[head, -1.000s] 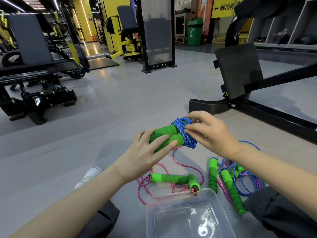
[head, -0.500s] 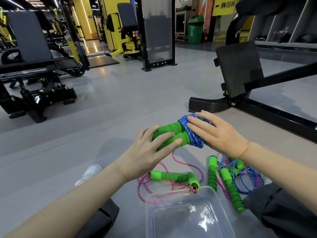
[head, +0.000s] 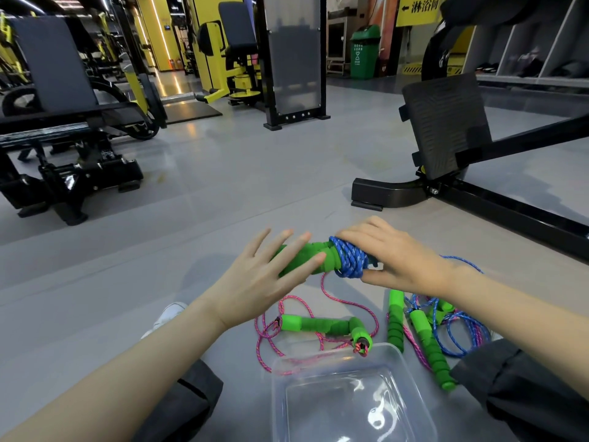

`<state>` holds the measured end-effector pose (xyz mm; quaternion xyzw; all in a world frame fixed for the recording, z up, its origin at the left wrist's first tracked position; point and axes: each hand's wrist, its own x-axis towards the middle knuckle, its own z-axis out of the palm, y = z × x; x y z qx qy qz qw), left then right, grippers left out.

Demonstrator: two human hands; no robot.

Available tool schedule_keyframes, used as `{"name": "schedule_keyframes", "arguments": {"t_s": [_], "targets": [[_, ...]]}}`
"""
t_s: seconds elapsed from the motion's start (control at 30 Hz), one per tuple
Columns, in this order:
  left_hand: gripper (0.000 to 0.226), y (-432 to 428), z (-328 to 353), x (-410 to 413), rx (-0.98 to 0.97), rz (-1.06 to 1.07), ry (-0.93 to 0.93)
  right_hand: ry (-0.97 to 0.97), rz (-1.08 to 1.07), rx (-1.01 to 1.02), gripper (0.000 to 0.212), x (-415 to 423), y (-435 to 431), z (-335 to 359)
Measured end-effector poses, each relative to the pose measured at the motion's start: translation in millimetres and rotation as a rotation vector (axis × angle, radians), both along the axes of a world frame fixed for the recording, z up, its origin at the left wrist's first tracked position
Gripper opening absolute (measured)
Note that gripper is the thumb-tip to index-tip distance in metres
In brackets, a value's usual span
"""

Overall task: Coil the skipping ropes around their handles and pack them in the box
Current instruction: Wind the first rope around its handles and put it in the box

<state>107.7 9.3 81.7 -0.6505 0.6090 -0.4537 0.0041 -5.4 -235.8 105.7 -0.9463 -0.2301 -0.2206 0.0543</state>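
While the blue rope (head: 349, 258) sits wound round its green handles (head: 299, 256): the bundle hangs in the air above the floor (head: 223, 202), just beyond the box, not yet packed.
Right hand (head: 401, 260): fingers curled over the coil and thumb pressed beneath it, gripping the turns, most likely so they cannot spring loose.
Left hand (head: 255, 275): released, fingers straight and fanned in front of the bare end of the handles; it seems to steady more than hold (whether the palm touches the foam, I cannot tell).
Box (head: 277, 393): clear plastic, mouth up, set close in front of the person between the knees, presumably to keep the drop short; no rope lies in it.
Pink rope (head: 338, 301): uncoiled on the floor between the bundle and the box, one end of its handles just at the box's far rim.
Loose pile (head: 427, 346): more green handles tangled with blue and pink cord by the right knee, within easy reach.
Step in hand: securing the finished coil, I judge; lowering it into the box comes next.
Risk: a slack grip lets the outer turns slide off.
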Motion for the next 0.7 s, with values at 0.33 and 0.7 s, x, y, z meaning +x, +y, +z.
{"name": "schedule_keyframes", "arguments": {"t_s": [0.33,0.7], "targets": [[0.044,-5.9,-0.4,-1.4,0.024,-0.038,-0.152,0.787,-0.089,0.948,0.057,-8.0,5.8,18.4],[0.025,-10.0,-7.3,-16.1,0.085,-0.126,0.038,0.927,-0.245,1.474,0.039,-10.8,-1.1,-14.7]]}}
